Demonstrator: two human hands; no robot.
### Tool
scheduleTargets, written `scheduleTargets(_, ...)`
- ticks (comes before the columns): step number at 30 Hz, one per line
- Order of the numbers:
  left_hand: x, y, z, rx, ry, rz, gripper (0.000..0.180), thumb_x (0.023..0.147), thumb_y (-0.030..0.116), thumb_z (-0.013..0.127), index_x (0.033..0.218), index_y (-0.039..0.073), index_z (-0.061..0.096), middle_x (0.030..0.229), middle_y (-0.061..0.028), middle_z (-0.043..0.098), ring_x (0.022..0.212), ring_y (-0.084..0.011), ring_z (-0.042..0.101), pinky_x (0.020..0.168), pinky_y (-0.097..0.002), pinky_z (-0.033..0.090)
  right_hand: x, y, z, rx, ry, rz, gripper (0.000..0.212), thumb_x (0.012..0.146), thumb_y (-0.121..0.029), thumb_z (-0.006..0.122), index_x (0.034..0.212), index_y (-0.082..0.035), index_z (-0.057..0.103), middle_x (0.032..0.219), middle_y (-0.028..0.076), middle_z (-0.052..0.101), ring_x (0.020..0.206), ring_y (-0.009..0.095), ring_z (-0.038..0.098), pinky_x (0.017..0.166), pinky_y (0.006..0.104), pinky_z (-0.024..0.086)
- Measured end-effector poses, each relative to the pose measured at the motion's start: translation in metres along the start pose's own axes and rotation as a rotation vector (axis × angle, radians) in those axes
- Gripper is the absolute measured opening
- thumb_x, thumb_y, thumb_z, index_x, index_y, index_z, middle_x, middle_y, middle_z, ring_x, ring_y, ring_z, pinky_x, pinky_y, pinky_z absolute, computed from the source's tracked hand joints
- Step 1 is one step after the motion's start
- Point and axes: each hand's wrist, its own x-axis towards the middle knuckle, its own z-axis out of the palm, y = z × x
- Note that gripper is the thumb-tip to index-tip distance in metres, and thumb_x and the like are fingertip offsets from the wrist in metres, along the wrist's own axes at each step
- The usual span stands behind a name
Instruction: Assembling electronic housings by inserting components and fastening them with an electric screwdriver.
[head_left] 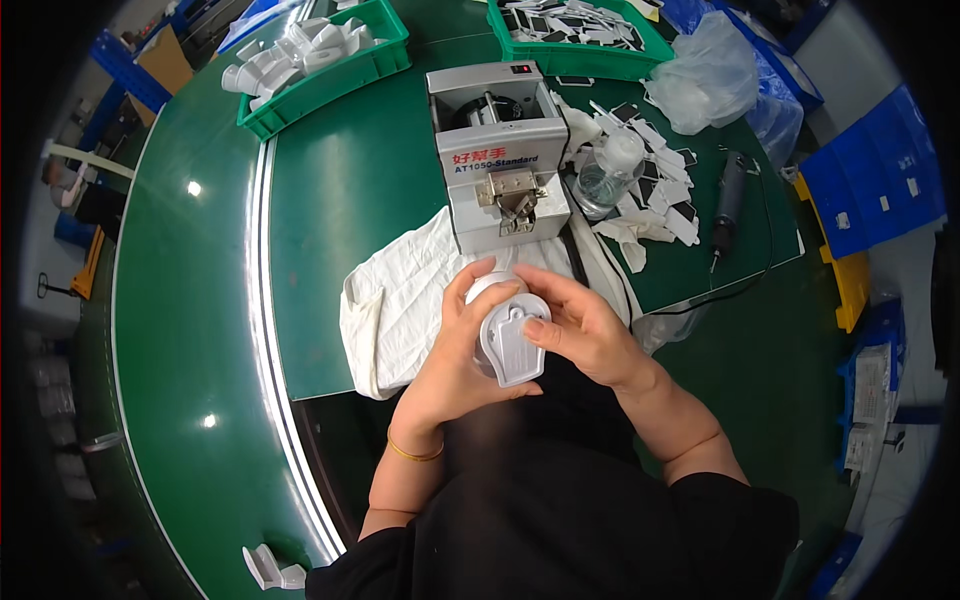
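A white moulded plastic housing (515,350) with a rounded, keyhole-like face is held up over the near edge of the workbench. My left hand (462,350) wraps its left side and underside, fingers closed round it. On the other side my right hand (585,335) grips the same housing, its thumb pressed on the face and its fingers behind the top. Just beyond both hands stands a grey benchtop machine (500,160) with a metal mechanism on its front. A white cloth (405,300) lies on the bench beside my left hand.
Green bins hold white plastic parts (305,55) and black-and-white flat pieces (575,25). Right of the machine are a clear bottle (605,175), scattered flat pieces (660,180) and a corded electric screwdriver (730,200). A loose white part (270,568) lies lower left.
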Motion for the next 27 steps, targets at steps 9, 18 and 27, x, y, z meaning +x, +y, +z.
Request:
scheduleTargets(9,0.005,0.010,0.007,-0.575,0.153,-0.172,0.074,0.092,0.002,0.062,0.153,0.001,0.019,0.147,-0.0173,0.040,0.134,-0.0254,0.043,0.110,-0.0389,0.034,-0.001,0.006,0.002,-0.208,0.084,-0.243,0.066,0.089,-0.007,0.068,0.144,0.007,0.034,0.127,0.014,0.053,0.116,0.019,0.052,0.102,0.0347,0.041)
scheduleTargets(18,0.011,0.019,0.027,-0.384,0.229,-0.035,0.105,0.072,0.010,0.085,0.152,0.006,0.017,0.144,-0.0208,0.043,0.129,-0.0313,0.050,0.107,-0.0412,0.041,-0.001,-0.006,-0.007,-0.219,0.111,-0.105,0.067,0.088,-0.009,0.070,0.144,0.000,0.035,0.121,0.011,0.054,0.108,0.016,0.055,0.091,0.0315,0.049)
scheduleTargets(27,0.004,0.004,0.017,-0.163,0.146,-0.124,0.123,0.058,0.012,0.093,0.151,0.010,0.012,0.141,-0.0182,0.045,0.128,-0.0280,0.048,0.105,-0.0409,0.043,0.008,-0.058,-0.164,-1.011,0.953,-0.379,0.043,0.083,-0.012,0.076,0.123,-0.004,0.061,0.107,0.009,0.061,0.092,0.016,0.062,0.081,0.0291,0.051)
